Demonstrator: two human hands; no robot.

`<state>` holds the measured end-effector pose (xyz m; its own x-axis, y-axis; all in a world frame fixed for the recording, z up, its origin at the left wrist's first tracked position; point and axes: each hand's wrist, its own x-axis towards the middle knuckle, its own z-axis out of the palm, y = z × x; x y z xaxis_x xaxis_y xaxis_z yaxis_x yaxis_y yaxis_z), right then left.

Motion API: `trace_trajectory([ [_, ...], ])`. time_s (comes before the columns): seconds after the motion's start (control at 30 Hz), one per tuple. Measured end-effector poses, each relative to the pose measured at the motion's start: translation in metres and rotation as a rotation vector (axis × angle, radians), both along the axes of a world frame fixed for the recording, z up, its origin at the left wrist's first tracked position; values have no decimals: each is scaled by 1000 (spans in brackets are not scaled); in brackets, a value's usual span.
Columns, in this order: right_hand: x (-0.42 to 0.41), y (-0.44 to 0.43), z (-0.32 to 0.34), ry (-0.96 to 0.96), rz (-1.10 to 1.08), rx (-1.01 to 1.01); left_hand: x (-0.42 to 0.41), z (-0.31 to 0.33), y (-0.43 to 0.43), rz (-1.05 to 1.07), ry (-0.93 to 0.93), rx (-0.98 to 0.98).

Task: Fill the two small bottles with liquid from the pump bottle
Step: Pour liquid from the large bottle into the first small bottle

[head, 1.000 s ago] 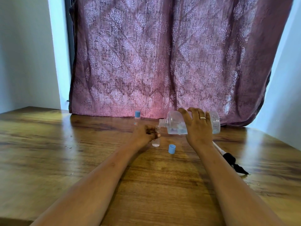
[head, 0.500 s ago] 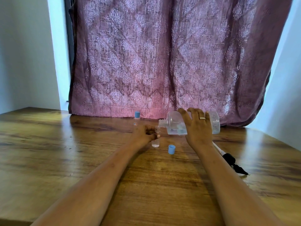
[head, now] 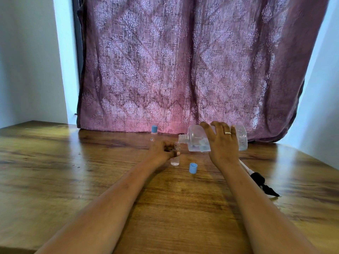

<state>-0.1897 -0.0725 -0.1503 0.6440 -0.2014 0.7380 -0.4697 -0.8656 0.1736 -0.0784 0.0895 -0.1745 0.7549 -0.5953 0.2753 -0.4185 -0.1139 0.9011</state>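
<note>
My right hand (head: 222,145) grips the clear pump bottle (head: 196,139), which is tipped on its side with its open neck pointing left. That neck sits just over the mouth of a small clear bottle (head: 175,160), uncapped and upright on the table, with a little liquid at its bottom. My left hand (head: 162,150) is closed around this small bottle. A second small bottle (head: 153,134) with a blue cap stands farther back by the curtain. A loose blue cap (head: 193,168) lies on the table between my hands.
The black pump head with its white tube (head: 260,182) lies on the wooden table (head: 73,180) right of my right forearm. A mauve patterned curtain (head: 183,61) hangs along the table's far edge.
</note>
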Motion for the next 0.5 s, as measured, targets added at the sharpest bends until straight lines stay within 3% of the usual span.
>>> trace_trajectory([
  [0.5,0,0,1,11,-13,-7,4,-4,-1,16,-34,3],
])
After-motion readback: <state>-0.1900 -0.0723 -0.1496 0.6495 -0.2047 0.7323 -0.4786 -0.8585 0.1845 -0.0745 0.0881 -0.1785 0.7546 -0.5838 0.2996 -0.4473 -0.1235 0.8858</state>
